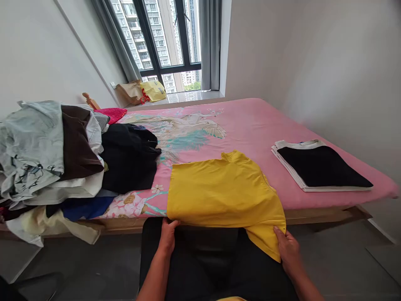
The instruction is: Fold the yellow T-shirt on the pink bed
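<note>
A yellow T-shirt (222, 190) lies partly folded on the near edge of the pink bed (257, 125), its lower hem hanging over the edge. My left hand (167, 236) pinches the shirt's lower left corner. My right hand (288, 248) grips the hanging lower right corner. Both hands are closed on the fabric, just above my black-clad lap.
A heap of unfolded clothes (62, 154) in grey, brown, white, black and blue covers the bed's left side. A folded stack with a black garment on top (319, 167) sits at the right. Bags (144, 92) rest on the window sill. Walls flank both sides.
</note>
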A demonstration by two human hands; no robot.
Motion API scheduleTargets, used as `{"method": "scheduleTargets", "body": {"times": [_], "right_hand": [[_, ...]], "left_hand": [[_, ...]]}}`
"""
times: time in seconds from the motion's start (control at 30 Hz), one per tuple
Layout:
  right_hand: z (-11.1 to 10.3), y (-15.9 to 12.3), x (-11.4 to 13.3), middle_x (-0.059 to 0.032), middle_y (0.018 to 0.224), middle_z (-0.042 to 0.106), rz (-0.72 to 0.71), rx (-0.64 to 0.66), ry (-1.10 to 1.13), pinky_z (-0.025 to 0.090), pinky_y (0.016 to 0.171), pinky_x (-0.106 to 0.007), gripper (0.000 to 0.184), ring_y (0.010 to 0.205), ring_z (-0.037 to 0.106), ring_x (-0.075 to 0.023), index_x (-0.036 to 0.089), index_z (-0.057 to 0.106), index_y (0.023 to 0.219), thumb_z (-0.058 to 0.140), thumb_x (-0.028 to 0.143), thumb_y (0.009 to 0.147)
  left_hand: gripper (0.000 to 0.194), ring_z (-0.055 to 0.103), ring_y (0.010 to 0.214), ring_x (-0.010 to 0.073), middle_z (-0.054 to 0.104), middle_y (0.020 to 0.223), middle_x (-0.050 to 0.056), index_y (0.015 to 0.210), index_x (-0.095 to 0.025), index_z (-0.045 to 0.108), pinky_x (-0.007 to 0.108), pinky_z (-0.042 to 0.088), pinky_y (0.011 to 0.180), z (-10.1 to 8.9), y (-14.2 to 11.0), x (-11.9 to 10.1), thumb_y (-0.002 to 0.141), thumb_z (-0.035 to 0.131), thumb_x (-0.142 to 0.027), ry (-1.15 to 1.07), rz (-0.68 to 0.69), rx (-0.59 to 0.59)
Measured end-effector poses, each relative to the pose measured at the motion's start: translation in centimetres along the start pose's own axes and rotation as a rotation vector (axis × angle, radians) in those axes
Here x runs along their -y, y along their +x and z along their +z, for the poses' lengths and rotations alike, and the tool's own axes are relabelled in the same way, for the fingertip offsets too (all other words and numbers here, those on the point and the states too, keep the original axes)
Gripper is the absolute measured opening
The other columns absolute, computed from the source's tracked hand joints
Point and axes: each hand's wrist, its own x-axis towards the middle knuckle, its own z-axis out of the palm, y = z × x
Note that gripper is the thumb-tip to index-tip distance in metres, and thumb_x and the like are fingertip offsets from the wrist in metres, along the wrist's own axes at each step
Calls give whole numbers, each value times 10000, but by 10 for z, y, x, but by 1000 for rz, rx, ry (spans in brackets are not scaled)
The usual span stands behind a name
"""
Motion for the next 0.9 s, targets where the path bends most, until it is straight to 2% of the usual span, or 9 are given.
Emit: {"method": "scheduleTargets", "body": {"times": [0.13,0.23,0.4,0.53,0.7,0.8,0.9], "right_hand": [[-3,-3,0,-29,879,695,-25,25,0,527,597,-291,450,836,649,-250,219,552,973,651,524,658],[-4,-6,2,-29,868,692,-23,36,46,533,622,-293,468,839,649,-247,205,551,980,674,515,653],[-1,-10,6,-19,836,690,-5,94,151,540,649,-292,483,856,650,-245,199,549,1000,723,463,635],[-2,-15,9,-37,870,694,0,106,145,547,648,-305,500,858,653,-253,193,556,1027,724,459,639],[-11,-20,10,-25,809,699,38,100,135,552,652,-317,456,834,659,-258,194,580,952,745,426,596],[-15,-22,12,-32,795,701,41,92,116,555,640,-324,434,831,660,-268,199,594,893,748,441,568],[-16,-24,12,-50,825,703,-6,83,58,553,611,-313,453,834,660,-270,197,616,893,715,512,584]], "left_hand": [[482,645,834,234,689,911,88,933,-129,601,304,510,713,-7,-8,0,503,768,-263,67,-10,40],[542,656,766,229,696,887,95,935,-135,598,303,521,649,-18,-20,2,472,819,-310,93,-62,53],[467,655,695,184,698,818,72,868,-147,625,281,527,647,-36,-35,-6,509,826,-369,-18,-257,192],[413,644,650,177,684,768,46,840,-174,628,270,520,538,-44,-45,-17,539,806,-393,3,-284,219],[401,550,453,112,583,559,-15,728,-153,607,229,471,426,-59,-49,-16,462,842,-340,107,-308,331],[405,553,438,110,562,536,-21,698,-150,587,211,458,399,-68,-47,-12,452,844,-344,84,-355,327],[480,606,494,142,605,600,4,841,-154,604,221,485,418,-71,-50,-11,469,836,-347,64,-350,285]]}}
